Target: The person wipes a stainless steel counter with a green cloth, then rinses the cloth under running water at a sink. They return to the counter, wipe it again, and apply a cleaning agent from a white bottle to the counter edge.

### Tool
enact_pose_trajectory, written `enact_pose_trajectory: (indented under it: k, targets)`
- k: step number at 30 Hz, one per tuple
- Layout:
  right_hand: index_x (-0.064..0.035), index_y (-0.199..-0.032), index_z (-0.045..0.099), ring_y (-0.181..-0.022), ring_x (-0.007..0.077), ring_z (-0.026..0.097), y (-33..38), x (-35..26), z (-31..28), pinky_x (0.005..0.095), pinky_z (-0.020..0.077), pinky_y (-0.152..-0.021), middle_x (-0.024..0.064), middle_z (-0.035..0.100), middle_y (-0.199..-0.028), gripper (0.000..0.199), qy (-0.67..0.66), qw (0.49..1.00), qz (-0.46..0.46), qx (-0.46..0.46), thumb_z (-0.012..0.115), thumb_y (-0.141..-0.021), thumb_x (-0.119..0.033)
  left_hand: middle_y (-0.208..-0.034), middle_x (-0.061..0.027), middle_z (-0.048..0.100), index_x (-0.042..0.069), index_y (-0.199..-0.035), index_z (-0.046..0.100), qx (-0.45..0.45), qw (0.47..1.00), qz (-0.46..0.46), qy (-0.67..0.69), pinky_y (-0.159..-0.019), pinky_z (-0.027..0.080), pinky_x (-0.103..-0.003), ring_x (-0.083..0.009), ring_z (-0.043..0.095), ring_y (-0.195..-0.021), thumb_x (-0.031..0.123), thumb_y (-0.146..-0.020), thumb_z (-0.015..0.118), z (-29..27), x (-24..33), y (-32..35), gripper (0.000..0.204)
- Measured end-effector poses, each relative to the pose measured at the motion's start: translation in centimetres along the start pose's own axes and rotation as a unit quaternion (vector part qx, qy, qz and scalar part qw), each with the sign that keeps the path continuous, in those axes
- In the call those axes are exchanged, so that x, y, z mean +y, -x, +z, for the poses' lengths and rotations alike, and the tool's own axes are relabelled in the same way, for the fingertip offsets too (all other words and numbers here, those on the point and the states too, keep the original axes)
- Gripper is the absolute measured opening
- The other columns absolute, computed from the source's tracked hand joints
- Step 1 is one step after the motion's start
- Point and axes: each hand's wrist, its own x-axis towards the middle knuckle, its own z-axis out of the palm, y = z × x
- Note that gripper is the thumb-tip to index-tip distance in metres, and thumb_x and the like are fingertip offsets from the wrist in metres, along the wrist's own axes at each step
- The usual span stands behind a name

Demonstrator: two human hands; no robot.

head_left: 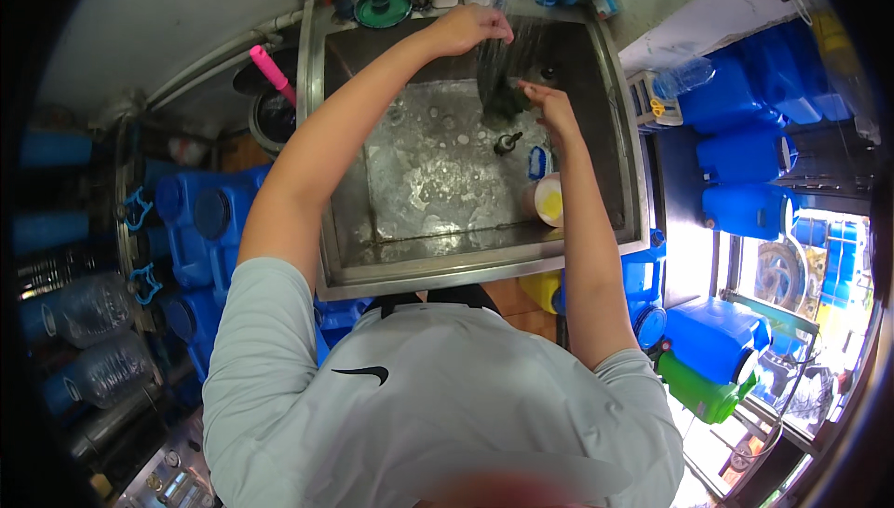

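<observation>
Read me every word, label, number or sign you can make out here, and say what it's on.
No readable words or numbers.
Light grey shirt: a black curved mark, no lettering.
Blue-and-white item in the sink: any print too small to read.
Blue containers at right: any markings too blurred to read.

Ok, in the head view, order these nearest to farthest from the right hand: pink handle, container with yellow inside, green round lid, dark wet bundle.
Right hand outward:
1. Dark wet bundle, at its fingertips.
2. Container with yellow inside, sink's right side.
3. Green round lid, back left.
4. Pink handle, outside the sink, left.
</observation>
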Motion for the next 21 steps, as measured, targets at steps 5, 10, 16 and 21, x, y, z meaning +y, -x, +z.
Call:
enact_pose_trajectory:
  k: [5, 10, 16, 21]
  targets:
    - [-0.0084, -0.112, 0.069, -0.099, 0.0122, 0.055, 1.0, 0.2, -1.9, 0.0269, 0.0374, -0.081, 0.0049, 0.068, -0.105, 0.027, 0.063, 0.992, -0.107, -0.013, 0.056, -0.095, -0.024, -0.104, -0.0067, 0.064, 0.007, -0.11, 0.062, 0.078, 0.994, 0.037, 0.067, -0.093, 0.041, -0.031, -0.0169, 0.056, -0.103, 0.021, -0.097, 0.047, -0.4, 0.7, 0.4, 0.024]
    - [-0.0034, -0.11, 0.066, -0.087, 0.0114, 0.063, 1.2, -4.1, -1.6, 0.0239, 0.0467, -0.075, 0.0089, 0.07, -0.101, 0.027, -0.072, 0.969, -0.227, 0.068, 0.049, -0.099, -0.022, -0.11, -0.0121, 0.062, 0.009, -0.115, 0.06, 0.005, 0.924, -0.221, -0.311, -0.097, 0.039, -0.033, -0.0212, 0.055, -0.11, 0.03, -0.091, 0.057, -2.0, 1.2, 2.4, 0.032]
    - [0.0005, -0.105, 0.067, -0.079, 0.0112, 0.062, 0.0, -11.1, 4.6, 0.0252, 0.0482, -0.068, 0.0071, 0.07, -0.091, 0.027, 0.138, 0.965, -0.217, -0.054, 0.058, -0.093, -0.021, -0.099, -0.0035, 0.061, 0.006, -0.111, 0.061, 0.114, 0.935, -0.208, 0.264, -0.084, 0.043, -0.028, -0.0144, 0.055, -0.094, 0.028, -0.075, 0.079, 3.3, -0.2, 4.4, 0.046]
    - [0.0024, -0.109, 0.066, -0.085, 0.0178, 0.063, -0.7, -11.5, 5.2, 0.0323, 0.0494, -0.077, 0.0136, 0.068, -0.099, 0.046, -0.079, 0.966, -0.219, -0.116, 0.072, -0.081, -0.034, -0.078, 0.0056, 0.053, 0.006, -0.088, 0.059, 0.229, 0.933, -0.122, 0.248, -0.067, 0.038, -0.023, -0.0048, 0.046, -0.075, 0.023, -0.087, 0.068, 5.0, -1.8, 5.1, 0.02]
